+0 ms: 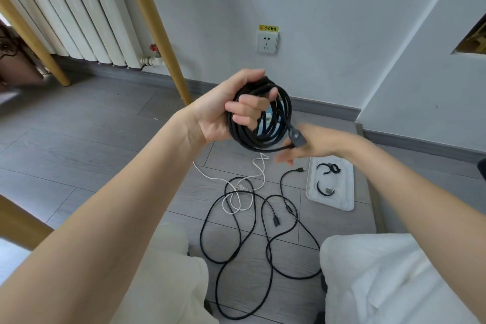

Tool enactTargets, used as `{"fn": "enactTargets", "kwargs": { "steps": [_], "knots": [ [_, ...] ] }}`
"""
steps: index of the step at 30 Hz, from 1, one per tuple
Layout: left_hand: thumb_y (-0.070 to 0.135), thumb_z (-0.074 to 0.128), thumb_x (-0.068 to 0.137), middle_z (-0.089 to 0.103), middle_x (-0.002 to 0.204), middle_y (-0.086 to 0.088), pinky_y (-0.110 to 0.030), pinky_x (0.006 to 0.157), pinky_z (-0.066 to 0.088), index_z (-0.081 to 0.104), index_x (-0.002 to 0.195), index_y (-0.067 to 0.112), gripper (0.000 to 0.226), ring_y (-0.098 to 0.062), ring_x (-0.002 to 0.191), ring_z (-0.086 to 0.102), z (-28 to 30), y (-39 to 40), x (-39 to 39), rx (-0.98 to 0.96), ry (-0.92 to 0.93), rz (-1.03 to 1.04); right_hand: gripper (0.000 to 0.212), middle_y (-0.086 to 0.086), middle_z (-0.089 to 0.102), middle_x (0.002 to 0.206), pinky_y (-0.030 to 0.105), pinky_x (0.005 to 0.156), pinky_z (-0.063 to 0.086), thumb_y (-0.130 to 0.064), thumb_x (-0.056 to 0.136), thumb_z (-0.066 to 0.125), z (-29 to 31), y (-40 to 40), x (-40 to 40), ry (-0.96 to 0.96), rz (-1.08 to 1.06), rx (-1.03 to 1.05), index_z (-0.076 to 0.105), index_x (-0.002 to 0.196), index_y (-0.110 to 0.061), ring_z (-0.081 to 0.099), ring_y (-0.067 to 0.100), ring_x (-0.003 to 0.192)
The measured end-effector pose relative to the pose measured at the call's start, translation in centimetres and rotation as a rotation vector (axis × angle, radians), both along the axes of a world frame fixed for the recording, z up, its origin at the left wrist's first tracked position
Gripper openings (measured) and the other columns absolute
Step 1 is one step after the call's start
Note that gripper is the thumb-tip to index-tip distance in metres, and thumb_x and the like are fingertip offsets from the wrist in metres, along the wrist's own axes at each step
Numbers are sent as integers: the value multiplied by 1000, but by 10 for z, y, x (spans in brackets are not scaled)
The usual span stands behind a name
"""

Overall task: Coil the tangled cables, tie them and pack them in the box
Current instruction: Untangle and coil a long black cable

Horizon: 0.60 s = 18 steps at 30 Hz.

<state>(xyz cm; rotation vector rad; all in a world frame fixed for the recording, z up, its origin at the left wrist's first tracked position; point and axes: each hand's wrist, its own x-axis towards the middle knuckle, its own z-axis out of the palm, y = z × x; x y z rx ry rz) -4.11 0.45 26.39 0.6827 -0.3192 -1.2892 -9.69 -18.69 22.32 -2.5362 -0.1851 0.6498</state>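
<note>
Grey plank floor point(79, 139) meets a pale wall where a socket point(267, 43) carries a yellow sticker point(268, 28) reading 小心触电. We hold the black coil point(259, 123) up in our left hand point(223, 110), fingers curled through its loops so the turns stay gathered. Our right hand point(307, 146), blurred, seems to pinch the plug end point(296, 137), likely to finish the wrap. Loose black cable point(263, 239) and white cable point(247, 187) lie tangled below; ties point(326, 179) wait in the white tray point(347, 192) nearby.

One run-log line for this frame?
left hand grips black coil | right hand blurred, at plug end | ties in tray
</note>
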Motion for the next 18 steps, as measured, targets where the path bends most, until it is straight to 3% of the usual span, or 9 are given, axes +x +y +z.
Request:
{"fn": "enactTargets", "kwargs": {
  "steps": [3,6,8,10,12,14,15,18],
  "knots": [
    [30,44,89,22,50,11,-13,32,28,55,85,5,28,-3,30,19,-2,6,-4,83,-123,-134,18,-1,54,68,23,64,39,-23,81,70,10,-1,-4,73,-32,175,64,64,-23,45,12,67],
    [27,60,81,22,48,10,-13,31,27,55,83,6,22,-3,29,19,-3,9,-5,130,-179,-224,13,-11,60,65,18,68,46,-7,82,65,15,-7,-5,145,-89,459,70,91,-15,51,0,61],
    [26,65,75,21,47,10,-13,30,27,56,81,5,23,-2,29,18,-3,12,-4,141,-181,-233,35,4,47,67,17,69,46,-13,74,69,14,-12,0,154,-147,597,65,106,1,45,4,55],
    [27,65,73,22,46,10,-12,29,28,59,79,6,22,-3,28,17,-3,13,-3,129,-174,-214,45,10,38,80,18,70,48,-23,63,80,14,-12,3,167,-198,733,66,99,1,39,14,65],
    [27,63,74,22,45,11,-13,28,29,61,78,6,22,-4,27,18,-1,13,-1,89,-174,-185,37,11,43,83,19,69,48,-27,59,84,10,-11,7,182,-281,937,65,84,-6,38,16,68],
    [26,60,76,24,45,10,-14,30,29,61,80,5,22,-4,27,20,0,11,1,17,-143,-167,26,5,56,73,22,68,46,-31,72,72,9,-3,9,169,-381,1107,63,86,-10,49,12,64],
    [24,59,77,26,45,9,-15,31,29,61,81,3,22,-4,28,22,0,9,3,-31,-102,-170,23,4,62,79,26,73,48,-33,83,62,9,5,9,171,-413,1192,64,91,-12,56,14,70],
    [20,55,80,31,43,6,-19,32,30,60,83,-3,23,-7,29,26,-2,2,7,-133,36,-140,40,16,60,116,41,89,51,-47,96,38,10,27,8,293,-514,1443,64,100,-16,59,31,101]
  ]
}}
